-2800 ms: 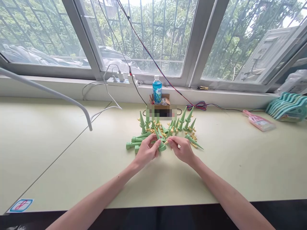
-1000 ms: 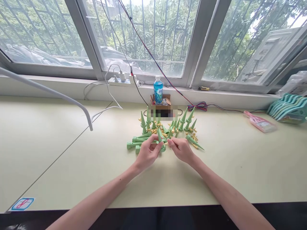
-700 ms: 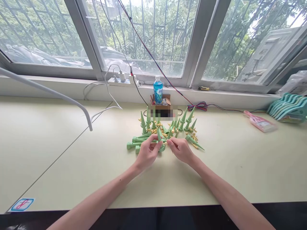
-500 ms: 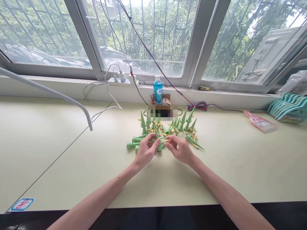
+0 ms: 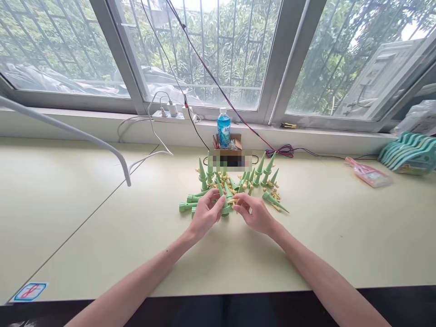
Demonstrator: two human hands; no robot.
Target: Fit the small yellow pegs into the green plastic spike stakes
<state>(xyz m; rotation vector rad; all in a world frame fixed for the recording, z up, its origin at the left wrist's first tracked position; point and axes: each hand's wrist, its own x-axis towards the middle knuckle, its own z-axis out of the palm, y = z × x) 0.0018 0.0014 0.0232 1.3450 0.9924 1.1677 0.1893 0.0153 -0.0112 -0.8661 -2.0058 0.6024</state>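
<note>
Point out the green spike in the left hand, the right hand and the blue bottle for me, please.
Green spike (image 5: 225, 210): head view, on its wide base.
Right hand (image 5: 257, 215): head view, on its back.
Blue bottle (image 5: 224, 131): head view, mid-body.

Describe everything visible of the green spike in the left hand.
The green spike looks like plastic: a slim cone with a wider base. It is tip up, leaning left, held between thumb and fingers of the left hand, which partly hide it. A yellow piece in the right hand is close beside; whether they touch is unclear.
</note>
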